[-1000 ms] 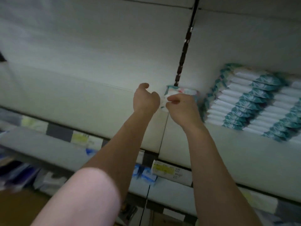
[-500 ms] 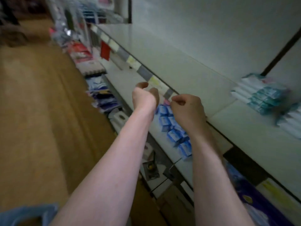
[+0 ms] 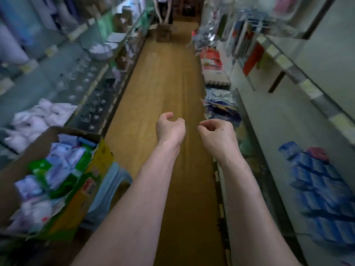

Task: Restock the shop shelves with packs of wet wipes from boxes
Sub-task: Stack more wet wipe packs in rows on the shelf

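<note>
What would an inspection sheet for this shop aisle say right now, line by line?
Surface: brown aisle floor.
Job's things: open cardboard box at left, full of jumbled packs, against a pale blue stool; blue packs stacked on the right shelf.
Clutter: second box on the floor far down the aisle.
Hands: left hand and right hand held out in front, fingers curled, holding nothing.
Cables: nothing seen.
Surroundings: stocked left shelves, blurred; a person stands at the far end.
</note>
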Available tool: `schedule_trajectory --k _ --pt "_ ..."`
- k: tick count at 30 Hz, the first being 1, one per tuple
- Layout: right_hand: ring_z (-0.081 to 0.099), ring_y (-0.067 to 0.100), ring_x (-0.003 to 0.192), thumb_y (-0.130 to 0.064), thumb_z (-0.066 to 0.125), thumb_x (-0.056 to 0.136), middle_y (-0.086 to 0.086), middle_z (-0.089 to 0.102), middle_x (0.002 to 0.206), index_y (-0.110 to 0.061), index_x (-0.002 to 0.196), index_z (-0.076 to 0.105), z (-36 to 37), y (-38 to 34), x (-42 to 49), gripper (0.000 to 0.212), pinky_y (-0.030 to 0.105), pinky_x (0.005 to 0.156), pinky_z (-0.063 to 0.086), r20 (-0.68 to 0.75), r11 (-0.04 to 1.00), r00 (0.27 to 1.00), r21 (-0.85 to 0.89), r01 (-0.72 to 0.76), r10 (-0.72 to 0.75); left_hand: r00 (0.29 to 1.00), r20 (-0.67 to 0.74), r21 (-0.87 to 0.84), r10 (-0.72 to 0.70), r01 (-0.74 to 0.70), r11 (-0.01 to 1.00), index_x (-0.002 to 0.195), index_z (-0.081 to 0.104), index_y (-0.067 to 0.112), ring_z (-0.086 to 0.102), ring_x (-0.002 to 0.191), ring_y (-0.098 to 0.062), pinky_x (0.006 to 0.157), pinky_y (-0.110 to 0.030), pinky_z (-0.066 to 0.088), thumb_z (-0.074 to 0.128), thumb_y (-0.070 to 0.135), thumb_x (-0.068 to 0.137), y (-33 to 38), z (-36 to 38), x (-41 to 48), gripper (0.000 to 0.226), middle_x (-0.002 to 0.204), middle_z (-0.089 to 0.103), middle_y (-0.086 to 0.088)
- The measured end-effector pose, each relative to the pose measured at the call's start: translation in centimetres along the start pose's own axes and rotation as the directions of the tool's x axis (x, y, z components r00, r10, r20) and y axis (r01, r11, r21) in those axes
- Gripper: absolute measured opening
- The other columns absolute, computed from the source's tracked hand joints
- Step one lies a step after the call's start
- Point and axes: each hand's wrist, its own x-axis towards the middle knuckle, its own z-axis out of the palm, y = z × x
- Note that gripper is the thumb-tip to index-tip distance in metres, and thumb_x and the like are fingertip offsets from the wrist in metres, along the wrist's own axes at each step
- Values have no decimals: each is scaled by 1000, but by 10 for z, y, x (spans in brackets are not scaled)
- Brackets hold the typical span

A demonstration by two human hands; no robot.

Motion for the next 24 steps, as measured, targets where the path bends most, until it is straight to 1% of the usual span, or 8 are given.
schedule_trajectory --k 3,5,8,11,15,20,22,24 --pt "58 10 90 -26 57 93 -8 61 92 -20 109 69 51 -36 -11 21 19 67 42 125 998 991 -1 56 -55 995 -97 -16 -37 35 999 127 52 19 63 95 -23 80 -32 53 55 14 89 -5 -65 24 38 113 61 -7" --pt "61 15 94 -26 57 92 -7 61 90 -20 106 70 86 -60 -19 20 25 76 48 191 996 978 -12 87 -83 987 -149 -45 -60 54 998 125 53 18 63 91 -24 77 -30 52 56 14 88 -9 -106 39 37 111 63 -10" --pt "61 17 97 -24 57 92 -3 65 97 -18 107 70 134 -93 -31 21 32 86 51 274 994 956 -1 108 -104 977 -196 -50 -85 76 996 122 53 19 63 93 -27 83 -35 53 56 14 87 -13 -163 63 36 113 63 -14" --pt "60 16 96 -24 55 93 -2 65 98 -18 108 70 180 -120 -39 22 30 82 49 353 993 929 -2 120 -112 964 -238 -59 -114 103 993 120 54 20 63 98 -30 89 -42 54 58 15 84 -20 -212 87 36 117 61 -15" --pt "62 23 97 -24 57 91 4 68 102 -19 103 71 245 -149 -51 19 33 82 51 441 993 895 -54 107 -72 949 -255 -95 -188 169 981 123 55 18 63 102 -31 84 -37 52 60 14 85 -39 -270 114 38 115 64 -14" --pt "63 25 90 -20 56 89 3 67 92 -19 98 73 308 -167 -60 19 37 80 52 521 994 853 -70 81 -33 918 -287 -128 -275 247 960 127 55 16 60 108 -30 91 -39 50 60 14 86 -68 -324 143 41 120 61 -11" --pt "62 26 88 -18 56 88 6 69 93 -18 94 73 328 -168 -59 18 35 76 50 543 992 839 -84 96 -35 899 -295 -160 -322 286 945 127 55 17 60 107 -29 89 -37 51 60 15 86 -82 -340 152 41 122 61 -8" --pt "59 24 77 -16 55 88 11 70 91 -11 94 73 345 -168 -58 20 32 67 46 575 990 818 -96 103 -29 881 -303 -191 -363 318 929 129 54 16 60 109 -30 89 -39 52 59 16 87 -96 -352 162 42 126 59 -9"
